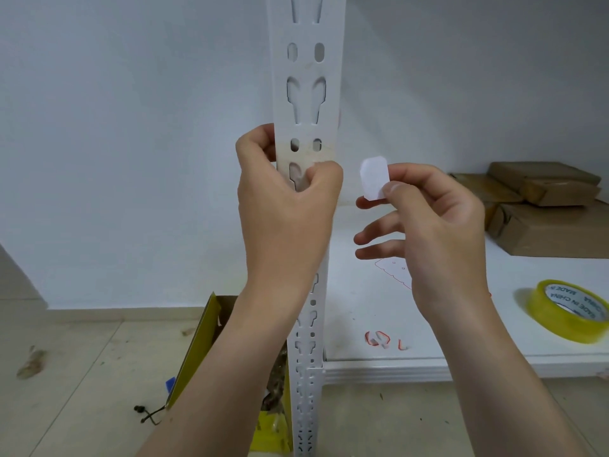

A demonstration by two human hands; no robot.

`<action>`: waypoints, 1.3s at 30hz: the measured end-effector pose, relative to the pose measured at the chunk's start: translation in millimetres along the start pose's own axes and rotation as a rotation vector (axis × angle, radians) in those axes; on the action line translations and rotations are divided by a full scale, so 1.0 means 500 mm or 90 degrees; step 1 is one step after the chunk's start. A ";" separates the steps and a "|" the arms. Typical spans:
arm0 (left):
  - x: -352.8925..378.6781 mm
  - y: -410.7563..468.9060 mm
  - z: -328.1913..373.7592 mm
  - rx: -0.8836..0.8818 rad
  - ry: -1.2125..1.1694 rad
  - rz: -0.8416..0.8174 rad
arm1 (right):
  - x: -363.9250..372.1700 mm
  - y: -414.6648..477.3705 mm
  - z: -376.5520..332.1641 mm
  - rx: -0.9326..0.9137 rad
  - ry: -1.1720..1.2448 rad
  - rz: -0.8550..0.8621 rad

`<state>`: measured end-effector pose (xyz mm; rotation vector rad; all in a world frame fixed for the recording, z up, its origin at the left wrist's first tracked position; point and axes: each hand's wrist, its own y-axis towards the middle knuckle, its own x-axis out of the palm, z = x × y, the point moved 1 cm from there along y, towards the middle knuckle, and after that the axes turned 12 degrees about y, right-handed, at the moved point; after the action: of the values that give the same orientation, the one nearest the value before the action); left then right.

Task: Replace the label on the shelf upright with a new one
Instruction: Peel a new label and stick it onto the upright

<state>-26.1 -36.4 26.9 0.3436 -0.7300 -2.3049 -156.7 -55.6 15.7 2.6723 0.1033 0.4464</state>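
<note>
The left hand (283,206) is wrapped round the white perforated metal shelf upright (304,103). Its fingers curl behind the left edge and its thumb is bent across the front, just below a pair of oval holes. Around those holes lies a yellowish stained patch (304,155) with no label on it, which looks like the place where a label sat.

Just right of the upright and clear of it, the right hand (435,232) pinches a small white label with clipped corners (373,179) by its lower corner between thumb and forefinger. The other fingers are spread loose beneath. I cannot tell which face of the label is sticky.

The step in hand seems to be setting this label on the patch:
- Keep the pinch on the corner only, so little of the sticky face is touched.
- Turn the label square to the upright's edges before contact.
- Land one edge first, then smooth across with a thumb to avoid wrinkles.
- Slide the left thumb lower so it steadies the post without blocking the spot.

On the white shelf board (445,324) to the right lie a roll of clear yellowish tape (566,311) near and brown paper parcels (540,206) farther back.
</note>
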 end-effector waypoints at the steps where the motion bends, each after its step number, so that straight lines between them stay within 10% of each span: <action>1: 0.001 -0.001 -0.003 0.004 -0.013 0.002 | -0.002 0.000 0.000 0.000 -0.002 -0.001; 23: -0.010 0.023 -0.027 -0.130 -0.164 -0.071 | -0.003 -0.003 0.000 0.006 0.005 0.002; 39: -0.054 0.014 -0.070 0.086 -0.075 -0.062 | 0.008 -0.009 0.007 0.019 0.025 -0.005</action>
<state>12.0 -36.5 3.8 0.3126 -0.9489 -2.3887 -151.5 -52.3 11.8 2.6915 0.1334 0.4987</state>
